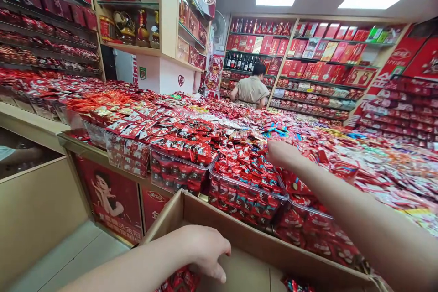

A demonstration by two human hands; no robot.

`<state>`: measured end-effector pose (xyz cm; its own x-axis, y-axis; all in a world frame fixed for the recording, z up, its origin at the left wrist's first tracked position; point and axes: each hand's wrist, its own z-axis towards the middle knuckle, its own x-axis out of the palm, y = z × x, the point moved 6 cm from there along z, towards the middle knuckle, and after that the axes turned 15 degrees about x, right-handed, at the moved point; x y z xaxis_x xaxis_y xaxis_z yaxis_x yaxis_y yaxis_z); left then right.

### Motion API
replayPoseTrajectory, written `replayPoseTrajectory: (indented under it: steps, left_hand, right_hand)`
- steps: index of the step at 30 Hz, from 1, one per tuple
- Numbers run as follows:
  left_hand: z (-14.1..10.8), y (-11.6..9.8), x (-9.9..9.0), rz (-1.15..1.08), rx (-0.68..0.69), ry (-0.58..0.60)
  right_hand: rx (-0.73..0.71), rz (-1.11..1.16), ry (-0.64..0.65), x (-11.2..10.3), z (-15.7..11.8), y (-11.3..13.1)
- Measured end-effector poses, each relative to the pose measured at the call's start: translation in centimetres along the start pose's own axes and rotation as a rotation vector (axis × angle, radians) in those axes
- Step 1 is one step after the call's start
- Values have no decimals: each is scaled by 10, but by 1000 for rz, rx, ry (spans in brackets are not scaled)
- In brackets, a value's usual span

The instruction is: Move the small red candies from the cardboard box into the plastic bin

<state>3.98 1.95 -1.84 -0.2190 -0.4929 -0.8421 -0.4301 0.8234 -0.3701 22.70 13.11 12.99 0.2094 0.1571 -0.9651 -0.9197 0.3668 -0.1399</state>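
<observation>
My left hand (210, 252) hangs over the inside of an open cardboard box (239, 228). Its thumb and fingers are apart, with nothing between them. Below it, red-wrapped sweets (181, 280) lie in the box, and a few more wrapped sweets (297, 285) are farther right. My right hand (282, 153) reaches over the heaped sweets, above the back of a clear plastic bin (246, 196) full of red packets. The fingers of this hand point away and are mostly hidden, so any hold on a packet cannot be made out.
Other clear bins of sweets stand alongside, including one bin (179, 169) to the left and red packets (304, 230) to the right. A broad heap of sweets (219, 118) stretches behind. A person (251, 89) faces the back shelves (290, 54). Another cardboard panel (37, 210) is at left.
</observation>
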Motion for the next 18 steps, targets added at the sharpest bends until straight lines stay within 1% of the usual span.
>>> replayPoseTrajectory:
  steps: [3,6,12,15,18]
  left_hand:
    - [-2,-2,-2,2,11,-3]
    - [-4,-4,-5,-8,19,-5]
    - [0,1,0,-16,44,-20]
    - [0,2,1,-23,36,-26]
    - [-3,1,-2,-28,18,-21]
  right_hand:
    - [-6,-83,87,17,12,11]
    - [-10,-124,132,26,17,19]
    - [5,-148,116,30,23,18]
    - [-23,-150,122,32,27,15]
    - [-63,-142,126,29,29,11]
